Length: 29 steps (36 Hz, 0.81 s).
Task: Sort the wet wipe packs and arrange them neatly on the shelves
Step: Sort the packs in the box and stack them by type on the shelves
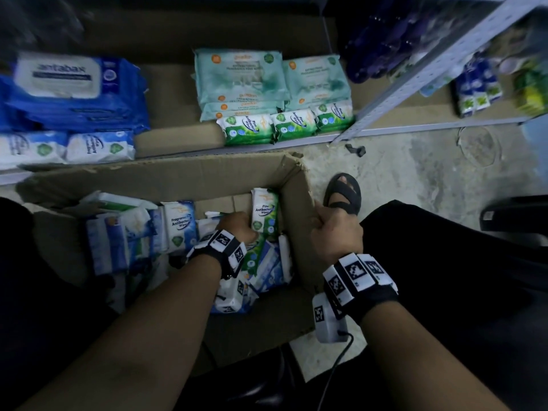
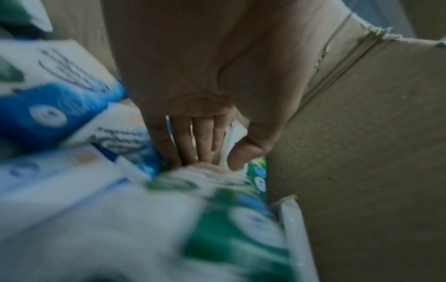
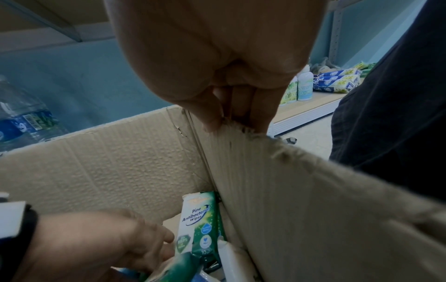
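An open cardboard box (image 1: 166, 176) on the floor holds several wet wipe packs, white-blue ones (image 1: 181, 223) at the left and green pine ones at the right. My left hand (image 1: 234, 221) is down inside it beside a standing green pine pack (image 1: 264, 212). In the left wrist view its thumb and fingers (image 2: 205, 139) pinch the white end seam (image 2: 231, 137) of a green pack. My right hand (image 1: 321, 221) grips the torn top edge of the box's right wall (image 3: 241, 152). On the shelf lie green pine packs (image 1: 284, 126), teal packs (image 1: 240, 78), blue packs (image 1: 74, 90) and white-blue packs (image 1: 98, 146).
My sandalled foot (image 1: 344, 191) stands just right of the box on the concrete floor. A grey perforated shelf upright (image 1: 430, 69) slants up at the right, with purple bottles (image 1: 385, 40) behind it. A small dark object (image 1: 355, 149) lies by the shelf foot.
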Motion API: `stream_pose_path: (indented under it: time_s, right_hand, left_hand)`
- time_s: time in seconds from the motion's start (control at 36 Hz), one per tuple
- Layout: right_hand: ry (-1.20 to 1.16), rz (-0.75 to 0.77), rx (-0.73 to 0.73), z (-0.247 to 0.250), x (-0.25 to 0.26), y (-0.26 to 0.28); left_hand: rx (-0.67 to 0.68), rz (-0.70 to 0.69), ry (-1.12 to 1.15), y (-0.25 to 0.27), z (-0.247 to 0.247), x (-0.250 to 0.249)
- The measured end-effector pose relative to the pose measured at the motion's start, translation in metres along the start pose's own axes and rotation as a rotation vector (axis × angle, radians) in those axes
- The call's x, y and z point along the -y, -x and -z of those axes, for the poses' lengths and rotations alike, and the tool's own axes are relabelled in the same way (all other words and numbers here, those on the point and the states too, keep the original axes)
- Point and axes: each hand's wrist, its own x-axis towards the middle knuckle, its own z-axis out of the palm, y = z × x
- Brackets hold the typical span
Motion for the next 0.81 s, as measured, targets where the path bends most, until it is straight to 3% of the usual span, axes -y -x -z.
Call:
stream_pose_path:
  time_s: [0.11,0.36,0.56,0.81]
  right_hand:
    - [0.000,0.010,-0.026,-0.003,-0.003,-0.003]
    - [0.008,0.003,-0.044,-0.008,-0.010,-0.010]
    - [-0.008,-0.002,-0.045,-0.009,-0.011,-0.010]
    - [-0.181,0.089,-0.109,-0.010,-0.009,0.007]
  left_hand:
    - [0.046,0.039,0.080,-0.007,-0.007,-0.006]
    - [0.132,-0.004,0.007,-0.009,-0.018,-0.029]
    - [0.020,-0.086,0.005,-0.001,-0.006,-0.019]
    - [-0.047,-0.034,-0.157,0.008,0.001,0.005]
